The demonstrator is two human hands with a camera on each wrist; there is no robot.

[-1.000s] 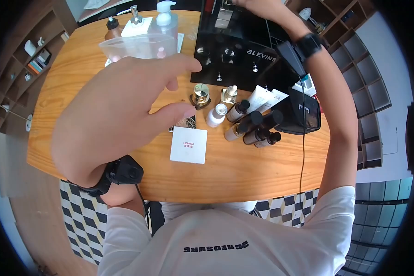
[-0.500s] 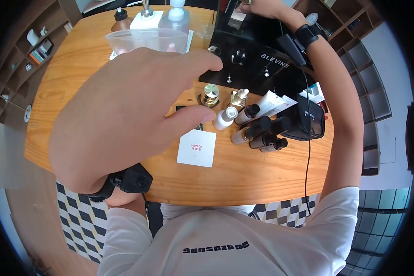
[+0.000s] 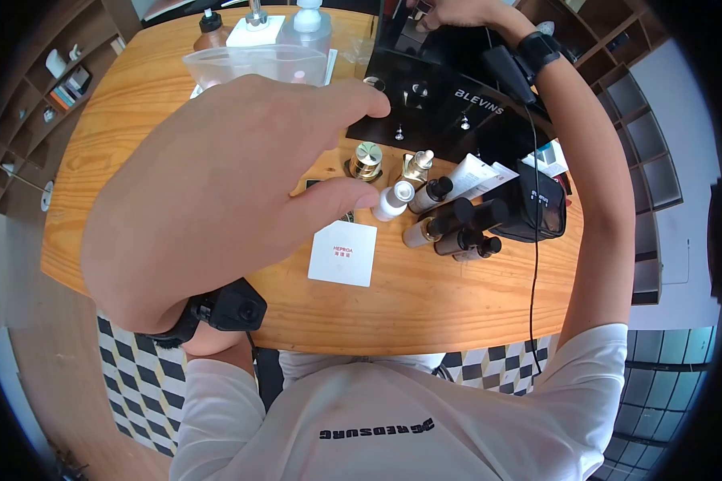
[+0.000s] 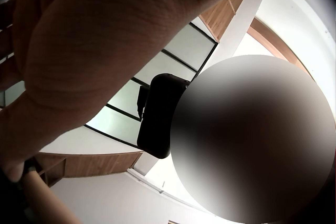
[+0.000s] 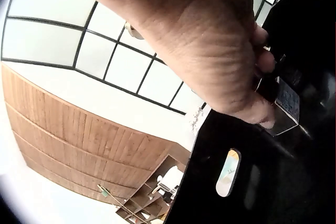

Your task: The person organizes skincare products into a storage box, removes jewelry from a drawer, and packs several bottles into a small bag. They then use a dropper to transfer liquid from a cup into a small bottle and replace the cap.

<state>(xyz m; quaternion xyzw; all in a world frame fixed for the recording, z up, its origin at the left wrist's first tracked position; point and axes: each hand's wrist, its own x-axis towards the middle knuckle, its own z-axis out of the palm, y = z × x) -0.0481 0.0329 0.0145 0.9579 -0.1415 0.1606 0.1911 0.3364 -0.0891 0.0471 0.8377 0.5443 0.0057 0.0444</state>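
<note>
My left hand point(image 3: 217, 192) is raised over the table's left part, holding nothing, with thumb and index finger spread apart. In the left wrist view the palm point(image 4: 94, 45) faces the camera. Below its thumb lies a white square box point(image 3: 342, 254) with red lettering. At the top of the head view, my right hand point(image 3: 461, 11) reaches into a black cosmetics organizer point(image 3: 437, 104) marked BLEVINS, with small clear knobs. In the right wrist view its thumb and curled fingers pinch a small clear square bottle point(image 5: 287, 106) with a dark label, low inside the organizer.
In front of the organizer stand a gold-capped jar point(image 3: 367, 160), a white bottle point(image 3: 391, 202), several dark-capped bottles point(image 3: 449, 228), white tubes point(image 3: 471, 175) and a black pouch point(image 3: 541, 204). Pump bottles point(image 3: 306, 34) and a translucent bag point(image 3: 257, 66) are behind the left hand. A cable point(image 3: 535, 280) hangs from the right wrist.
The head view has shifted, so the table things appear farther right and a little lower. My right hand has lowered slightly at the organizer. The left hand stays raised in the same pose.
</note>
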